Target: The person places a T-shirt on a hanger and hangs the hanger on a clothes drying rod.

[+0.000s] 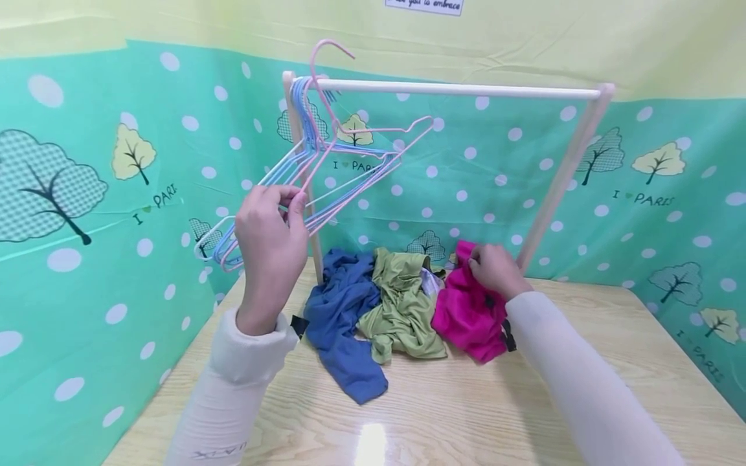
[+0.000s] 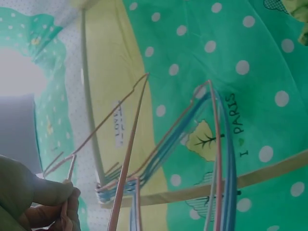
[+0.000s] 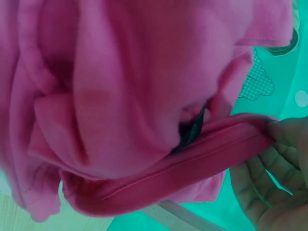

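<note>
My left hand (image 1: 271, 226) pinches a pink wire hanger (image 1: 373, 131) between thumb and fingers. The hanger's hook is up in the air, apart from the white rod (image 1: 466, 88). Several blue, white and pink hangers (image 1: 299, 97) hang bunched at the rod's left end, just behind it. Over the table, my right hand (image 1: 498, 268) grips a crumpled magenta garment (image 1: 469, 317) by its upper part. In the right wrist view, thumb and fingers pinch the end of its stitched band (image 3: 192, 168), and a dark tag (image 3: 192, 131) shows inside.
A crumpled blue garment (image 1: 344, 310) and a green one (image 1: 405, 304) lie on the wooden table (image 1: 431, 414), left of the magenta garment. The rack's right post (image 1: 562, 184) stands behind the right hand. Patterned cloth (image 1: 641, 239) encloses the back and sides.
</note>
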{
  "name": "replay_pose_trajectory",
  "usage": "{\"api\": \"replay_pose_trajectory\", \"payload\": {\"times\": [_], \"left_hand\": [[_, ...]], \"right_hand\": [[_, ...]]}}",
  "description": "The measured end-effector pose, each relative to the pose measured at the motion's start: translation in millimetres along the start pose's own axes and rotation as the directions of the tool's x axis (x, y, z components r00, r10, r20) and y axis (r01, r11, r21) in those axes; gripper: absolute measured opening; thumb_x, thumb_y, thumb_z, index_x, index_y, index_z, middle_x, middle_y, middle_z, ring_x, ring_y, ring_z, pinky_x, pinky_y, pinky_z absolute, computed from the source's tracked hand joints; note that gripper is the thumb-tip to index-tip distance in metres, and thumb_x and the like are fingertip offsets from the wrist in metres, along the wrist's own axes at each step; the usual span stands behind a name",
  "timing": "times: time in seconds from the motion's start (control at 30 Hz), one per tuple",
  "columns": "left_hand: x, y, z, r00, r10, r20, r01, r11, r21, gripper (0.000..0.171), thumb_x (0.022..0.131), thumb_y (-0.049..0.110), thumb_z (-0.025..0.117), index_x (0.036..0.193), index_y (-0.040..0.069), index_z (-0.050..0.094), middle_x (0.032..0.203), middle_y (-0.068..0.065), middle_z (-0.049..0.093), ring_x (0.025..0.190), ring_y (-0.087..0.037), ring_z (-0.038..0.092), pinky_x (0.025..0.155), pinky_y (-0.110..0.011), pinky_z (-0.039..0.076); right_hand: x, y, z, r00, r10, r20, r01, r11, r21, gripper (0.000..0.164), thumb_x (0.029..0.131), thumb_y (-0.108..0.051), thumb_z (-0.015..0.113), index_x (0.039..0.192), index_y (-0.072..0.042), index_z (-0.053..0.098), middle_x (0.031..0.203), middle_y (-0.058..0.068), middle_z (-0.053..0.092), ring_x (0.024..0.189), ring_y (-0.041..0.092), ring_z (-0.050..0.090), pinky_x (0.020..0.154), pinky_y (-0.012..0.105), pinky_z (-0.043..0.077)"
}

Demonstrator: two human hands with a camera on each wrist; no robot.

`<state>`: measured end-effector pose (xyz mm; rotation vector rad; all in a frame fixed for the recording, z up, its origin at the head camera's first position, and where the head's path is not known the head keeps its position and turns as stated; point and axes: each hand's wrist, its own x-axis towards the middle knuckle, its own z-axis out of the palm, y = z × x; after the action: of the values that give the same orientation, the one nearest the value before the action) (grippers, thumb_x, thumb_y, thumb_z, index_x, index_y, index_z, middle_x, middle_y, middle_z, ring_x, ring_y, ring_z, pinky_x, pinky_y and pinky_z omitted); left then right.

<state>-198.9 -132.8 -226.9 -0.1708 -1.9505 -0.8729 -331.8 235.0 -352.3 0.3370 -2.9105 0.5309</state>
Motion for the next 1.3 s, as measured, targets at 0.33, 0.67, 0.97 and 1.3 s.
{"api": "replay_pose_trajectory", "payload": {"times": [0.33, 0.67, 0.97, 1.3], "left_hand": [[-14.6, 15.1, -1.3, 0.997, 0.075, -0.005, -0.075, 0.996, -0.056, 0.017, 0.092, 0.014, 0.062, 0.093, -0.002, 0.068, 0.083, -0.011, 0.058, 0.069, -0.021, 0.049, 0.062, -0.029, 0.04], [-41.0, 16.8, 13.3, 0.987, 0.142, 0.069, -0.138, 0.988, -0.065, 0.016, 0.092, 0.015, 0.062, 0.092, 0.0, 0.067, 0.086, -0.01, 0.06, 0.077, -0.024, 0.052, 0.066, -0.034, 0.043], [-50.3, 19.3, 18.7, 0.977, 0.175, 0.123, -0.171, 0.984, -0.043, 0.011, 0.09, 0.012, 0.064, 0.09, 0.001, 0.068, 0.083, -0.009, 0.059, 0.079, -0.025, 0.052, 0.068, -0.036, 0.043], [-56.9, 19.5, 20.0, 0.969, 0.189, 0.158, -0.188, 0.982, -0.021, 0.009, 0.09, 0.011, 0.065, 0.089, 0.003, 0.068, 0.082, -0.006, 0.059, 0.076, -0.024, 0.052, 0.065, -0.036, 0.043]], "right_hand": [[1, -1, -12, 0.992, 0.039, -0.117, -0.031, 0.997, 0.071, 0.027, 0.095, -0.012, 0.046, 0.069, -0.006, 0.042, 0.055, 0.005, 0.038, 0.049, 0.02, 0.038, 0.046, 0.032, 0.036], [-1, -2, -32, 0.983, 0.049, -0.178, -0.031, 0.994, 0.102, 0.022, 0.097, -0.015, 0.045, 0.086, 0.0, 0.057, 0.071, 0.012, 0.056, 0.061, 0.025, 0.052, 0.056, 0.037, 0.042], [1, -7, -50, 0.959, 0.142, -0.244, -0.094, 0.976, 0.199, 0.023, 0.094, -0.015, 0.053, 0.09, 0.001, 0.069, 0.071, 0.011, 0.064, 0.065, 0.025, 0.057, 0.06, 0.037, 0.047], [0, -22, -71, 0.936, 0.325, -0.132, -0.228, 0.849, 0.477, 0.03, 0.09, -0.009, 0.044, 0.063, -0.002, 0.055, 0.05, 0.002, 0.05, 0.06, 0.021, 0.068, 0.052, 0.028, 0.05]]}}
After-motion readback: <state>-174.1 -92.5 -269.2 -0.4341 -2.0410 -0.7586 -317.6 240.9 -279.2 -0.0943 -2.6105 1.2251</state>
